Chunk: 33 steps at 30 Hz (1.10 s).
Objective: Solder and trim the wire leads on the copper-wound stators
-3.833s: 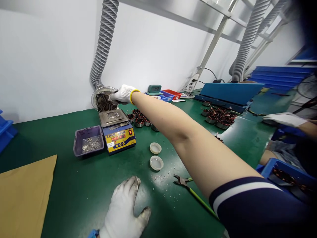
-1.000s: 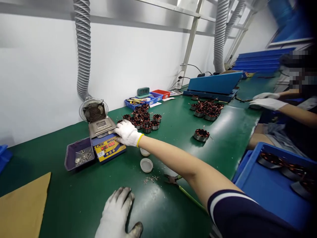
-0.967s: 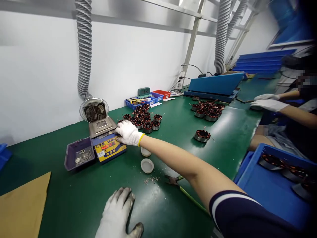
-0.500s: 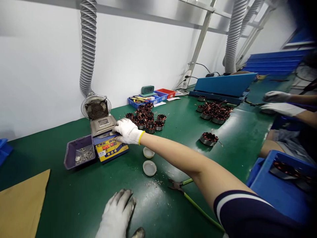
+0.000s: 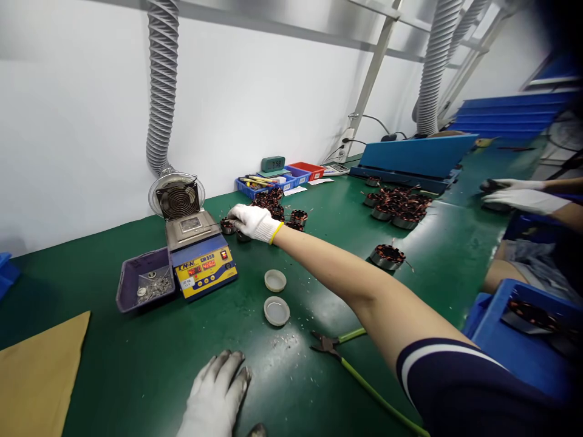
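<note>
Right of the machine point(image 5: 207, 267), the right hand point(image 5: 252, 222) is at the rings point(image 5: 299, 216) (hiding some of them); just left of the machine sits a bin point(image 5: 132, 273), and in front, the left hand point(image 5: 210, 394).

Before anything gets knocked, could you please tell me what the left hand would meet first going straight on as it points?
The left hand would probably meet the nearer dish first, perhaps at its left edge; depth is unclear.

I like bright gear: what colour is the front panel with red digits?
The front panel is mostly yellow, with some blue; the head view shows it.
</note>
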Each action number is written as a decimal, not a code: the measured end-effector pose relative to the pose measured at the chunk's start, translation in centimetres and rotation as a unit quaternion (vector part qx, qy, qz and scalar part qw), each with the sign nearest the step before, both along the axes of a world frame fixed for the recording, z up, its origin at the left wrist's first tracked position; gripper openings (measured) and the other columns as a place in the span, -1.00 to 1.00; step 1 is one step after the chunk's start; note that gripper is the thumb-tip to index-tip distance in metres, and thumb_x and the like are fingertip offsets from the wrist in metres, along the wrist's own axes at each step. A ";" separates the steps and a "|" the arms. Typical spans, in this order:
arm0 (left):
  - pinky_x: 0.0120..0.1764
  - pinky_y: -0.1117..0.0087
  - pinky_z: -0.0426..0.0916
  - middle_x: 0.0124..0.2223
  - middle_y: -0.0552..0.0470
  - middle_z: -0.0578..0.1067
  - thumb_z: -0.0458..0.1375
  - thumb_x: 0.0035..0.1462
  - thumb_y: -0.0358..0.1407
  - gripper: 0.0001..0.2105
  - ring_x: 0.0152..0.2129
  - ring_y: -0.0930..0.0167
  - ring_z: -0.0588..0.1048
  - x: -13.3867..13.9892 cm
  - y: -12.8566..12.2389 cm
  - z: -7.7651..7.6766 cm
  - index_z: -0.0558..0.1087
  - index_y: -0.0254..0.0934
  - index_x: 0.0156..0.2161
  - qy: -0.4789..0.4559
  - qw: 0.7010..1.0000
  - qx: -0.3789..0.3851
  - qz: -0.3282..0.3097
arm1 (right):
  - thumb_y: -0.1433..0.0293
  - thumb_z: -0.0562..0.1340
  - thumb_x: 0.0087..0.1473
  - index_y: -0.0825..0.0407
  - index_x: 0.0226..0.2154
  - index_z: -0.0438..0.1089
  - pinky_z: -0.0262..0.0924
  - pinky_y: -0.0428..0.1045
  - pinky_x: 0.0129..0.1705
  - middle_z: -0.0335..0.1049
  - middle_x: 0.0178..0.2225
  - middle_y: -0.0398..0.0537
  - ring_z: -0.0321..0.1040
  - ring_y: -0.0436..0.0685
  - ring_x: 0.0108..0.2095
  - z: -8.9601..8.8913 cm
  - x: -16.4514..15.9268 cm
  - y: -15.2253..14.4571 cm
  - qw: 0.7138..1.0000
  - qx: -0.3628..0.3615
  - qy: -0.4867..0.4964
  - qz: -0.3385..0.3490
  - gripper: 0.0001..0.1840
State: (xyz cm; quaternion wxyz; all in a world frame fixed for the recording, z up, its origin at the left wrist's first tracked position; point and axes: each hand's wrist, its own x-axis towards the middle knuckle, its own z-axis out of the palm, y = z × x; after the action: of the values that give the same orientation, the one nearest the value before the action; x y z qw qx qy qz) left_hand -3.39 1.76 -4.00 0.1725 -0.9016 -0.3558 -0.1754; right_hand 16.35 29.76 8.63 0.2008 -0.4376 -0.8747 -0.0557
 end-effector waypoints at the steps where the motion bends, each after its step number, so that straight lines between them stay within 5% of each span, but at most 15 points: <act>1: -0.19 0.20 0.51 0.06 -0.12 0.50 0.23 -0.03 -0.04 -0.45 -0.08 0.15 0.51 0.0 0.0 0.0 0.39 -0.30 0.04 0.002 1.000 0.004 -0.005 | 0.22 0.07 0.23 -0.04 -0.05 0.35 0.19 -0.03 -0.26 0.40 -0.05 -0.07 0.38 0.16 -0.17 -0.1 0.2 0.4 1.000 -0.001 0.001 0.001 -0.69; 12: -0.05 0.16 0.42 0.09 -0.11 0.47 0.28 -0.10 -0.09 -0.44 0.00 0.11 0.45 0.7 -0.7 -1.9 0.38 -0.19 0.05 -0.044 0.996 -0.053 0.056 | 0.27 0.08 0.21 -0.02 -0.07 0.35 0.20 -0.04 -0.17 0.38 -0.06 -0.08 0.35 0.12 -0.12 -1.1 -0.3 2.7 0.999 -0.001 0.037 0.020 -0.72; 33: -0.10 0.12 0.39 0.06 -0.09 0.49 0.25 -0.20 -0.13 -0.44 -0.03 0.10 0.45 1.1 -0.6 -2.1 0.38 -0.22 0.00 -0.052 0.996 -0.023 0.064 | 0.27 0.11 0.20 0.01 -0.07 0.37 0.19 -0.03 -0.15 0.37 -0.08 -0.04 0.33 0.14 -0.13 -2.0 -2.2 2.7 0.996 0.009 0.077 0.040 -0.71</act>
State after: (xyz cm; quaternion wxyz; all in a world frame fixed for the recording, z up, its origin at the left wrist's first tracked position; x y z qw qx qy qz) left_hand -2.25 1.13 -6.14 0.1442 -0.8702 -0.4254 -0.2025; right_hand 14.14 32.50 6.67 0.2736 -0.4039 -0.8727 -0.0212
